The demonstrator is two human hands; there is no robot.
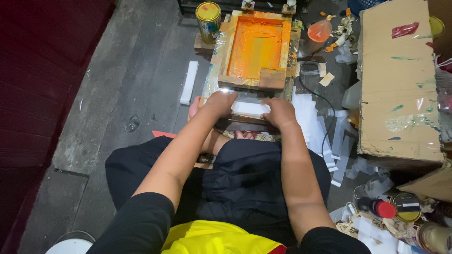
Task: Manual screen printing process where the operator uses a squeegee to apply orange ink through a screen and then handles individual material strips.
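A person sits on the dark floor, knees drawn up, both arms reaching toward the centre of the frame. The left hand (219,103) and the right hand (279,112) are closed on the two ends of a flat white rectangular strip (249,108), which lies across a dark board just below the wooden-framed printing screen smeared with orange ink (256,49). The hands stand apart, one at each end, fingers curled over the strip's edges.

The screen frame sits in the upper middle of the picture, its lower edge just above the strip. A yellow-lidded tin can (208,19) stands at the frame's upper left corner, and a long white block (189,82) lies on the floor to the left. A large paint-marked cardboard box (400,80) fills the upper right, with loose white paper strips (325,136) scattered between it and the person.

Judging by the grip, the step in hand looks like placing or squaring the strip on the board. The next move would call for keeping it flat and its edges parallel to the frame.
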